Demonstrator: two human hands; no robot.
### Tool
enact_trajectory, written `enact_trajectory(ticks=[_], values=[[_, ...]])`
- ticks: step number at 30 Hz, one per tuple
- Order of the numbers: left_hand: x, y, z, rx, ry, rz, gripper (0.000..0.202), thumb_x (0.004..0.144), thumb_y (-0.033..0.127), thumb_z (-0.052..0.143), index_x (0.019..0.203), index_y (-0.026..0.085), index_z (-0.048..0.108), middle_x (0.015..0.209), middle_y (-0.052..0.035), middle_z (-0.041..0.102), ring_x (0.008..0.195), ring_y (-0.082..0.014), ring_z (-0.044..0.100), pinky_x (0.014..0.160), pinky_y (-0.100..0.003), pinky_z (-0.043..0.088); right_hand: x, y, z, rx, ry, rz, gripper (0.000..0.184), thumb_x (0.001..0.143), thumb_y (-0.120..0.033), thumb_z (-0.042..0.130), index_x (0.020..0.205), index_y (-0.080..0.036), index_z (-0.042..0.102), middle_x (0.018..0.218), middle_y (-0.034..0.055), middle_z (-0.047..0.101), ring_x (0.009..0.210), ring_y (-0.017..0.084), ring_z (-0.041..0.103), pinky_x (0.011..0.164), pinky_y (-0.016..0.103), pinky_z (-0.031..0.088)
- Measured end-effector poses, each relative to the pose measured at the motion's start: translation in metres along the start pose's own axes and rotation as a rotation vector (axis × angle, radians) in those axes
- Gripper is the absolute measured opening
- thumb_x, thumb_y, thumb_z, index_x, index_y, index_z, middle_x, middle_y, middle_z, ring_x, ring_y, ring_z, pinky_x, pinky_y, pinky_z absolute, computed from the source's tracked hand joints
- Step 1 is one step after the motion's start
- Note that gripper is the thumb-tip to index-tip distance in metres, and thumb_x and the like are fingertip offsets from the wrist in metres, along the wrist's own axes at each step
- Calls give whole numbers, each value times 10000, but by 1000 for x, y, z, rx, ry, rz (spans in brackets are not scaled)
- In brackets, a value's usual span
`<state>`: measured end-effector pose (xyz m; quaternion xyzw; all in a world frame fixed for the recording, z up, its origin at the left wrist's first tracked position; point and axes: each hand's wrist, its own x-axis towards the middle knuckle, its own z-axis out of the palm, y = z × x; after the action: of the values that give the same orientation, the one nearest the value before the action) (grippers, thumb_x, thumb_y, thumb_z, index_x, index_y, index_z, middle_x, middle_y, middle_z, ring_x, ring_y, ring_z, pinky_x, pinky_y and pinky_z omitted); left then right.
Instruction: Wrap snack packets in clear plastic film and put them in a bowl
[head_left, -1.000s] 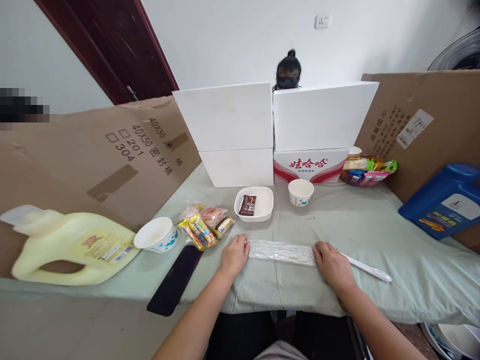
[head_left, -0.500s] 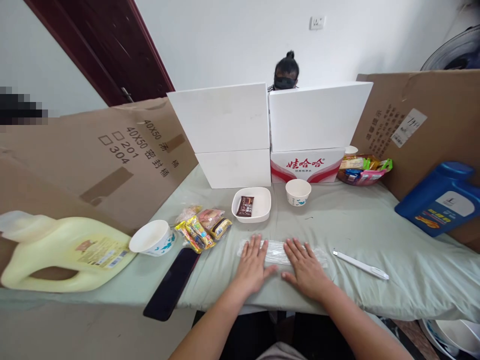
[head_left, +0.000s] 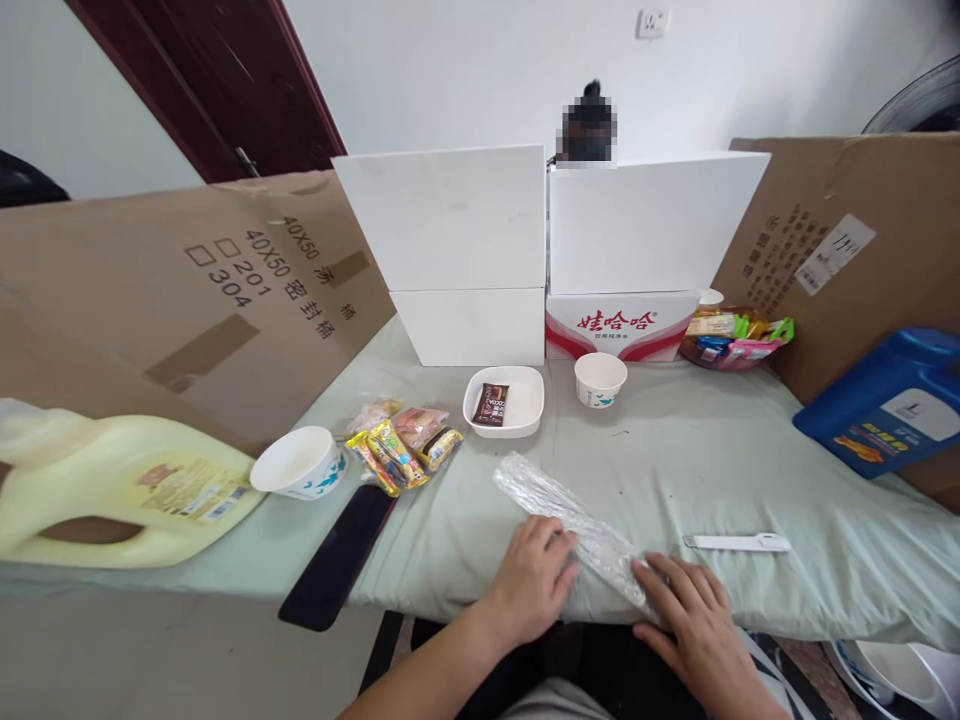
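A strip of folded clear plastic film (head_left: 570,510) lies slantwise on the cloth-covered table, its near end at the front edge. My left hand (head_left: 534,578) rests at the strip's left side, fingers bent and apart, the fingertips touching its edge. At the near end, my right hand (head_left: 694,620) has its fingers over the film and its thumb below, closed on that end. To the right of the strip lies a slim white cutter (head_left: 739,543). Beyond the strip stands a white dish (head_left: 525,400) with a brown cocoa snack packet (head_left: 491,405) in it.
Wrapped snacks (head_left: 401,455), a paper bowl (head_left: 296,465), a dark phone (head_left: 337,560) and a yellow jug (head_left: 150,490) stand or lie to the left. Another paper bowl (head_left: 600,382) is ahead. White boxes (head_left: 469,225) block the back. A blue bottle (head_left: 885,410) is at right.
The film has turned from lying crosswise to slantwise. My flat hands have left its top; the right has come to its near end. The cutter has swung to lie nearly level.
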<state>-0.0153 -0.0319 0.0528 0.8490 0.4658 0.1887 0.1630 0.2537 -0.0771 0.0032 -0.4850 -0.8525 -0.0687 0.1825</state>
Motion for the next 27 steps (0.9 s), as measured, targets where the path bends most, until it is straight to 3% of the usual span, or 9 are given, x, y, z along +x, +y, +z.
enact_trajectory(ticks=[3,7,11,14,19,22,27], values=[[2,8,7,-84,-90,164,421,794,435,657,1167,243,617,1159,-86,585,1125,-288,479,1024,-460,357,-4,-1,-22,115,-45,-22,260,828,-211,552,1047,-324,635,1058,30,655,980,223,612,847,389,482],[3,-4,9,-248,-165,310,502,786,500,639,1229,274,574,1172,-63,618,1177,-283,469,1067,-453,291,12,-4,-54,333,-81,-49,167,832,-167,512,884,-276,628,1161,55,617,1195,249,523,910,380,488],[2,-15,11,-516,-140,334,763,876,481,501,1503,241,138,1116,-57,673,1133,-244,542,1070,-453,294,58,-5,-64,621,-136,55,180,909,-230,442,951,-252,615,1012,64,666,1039,206,614,858,335,511],[1,-19,15,-645,-110,242,910,852,456,547,1516,197,-20,1100,-67,678,1092,-236,576,1048,-442,340,106,-3,-50,728,-174,208,214,916,-313,444,1015,-236,616,982,60,686,912,188,650,802,318,523],[0,-23,20,-809,-90,120,957,788,307,637,1519,199,29,1178,-108,626,1085,-243,586,1000,-439,416,170,-5,-4,622,-186,278,270,868,-245,437,1073,-216,611,921,31,711,812,164,663,727,284,517],[1,-24,22,-940,-37,104,913,796,269,648,1513,216,85,1186,-117,592,1081,-239,593,989,-436,438,185,-10,22,535,-169,273,266,862,-208,448,1069,-206,615,936,37,712,827,159,659,740,268,493],[4,-25,19,-942,-16,31,592,834,222,612,1382,190,391,1153,-122,611,1070,-238,607,977,-416,451,183,-17,50,343,-93,281,262,918,-224,410,1054,-183,630,1013,86,671,839,176,627,735,271,438]])
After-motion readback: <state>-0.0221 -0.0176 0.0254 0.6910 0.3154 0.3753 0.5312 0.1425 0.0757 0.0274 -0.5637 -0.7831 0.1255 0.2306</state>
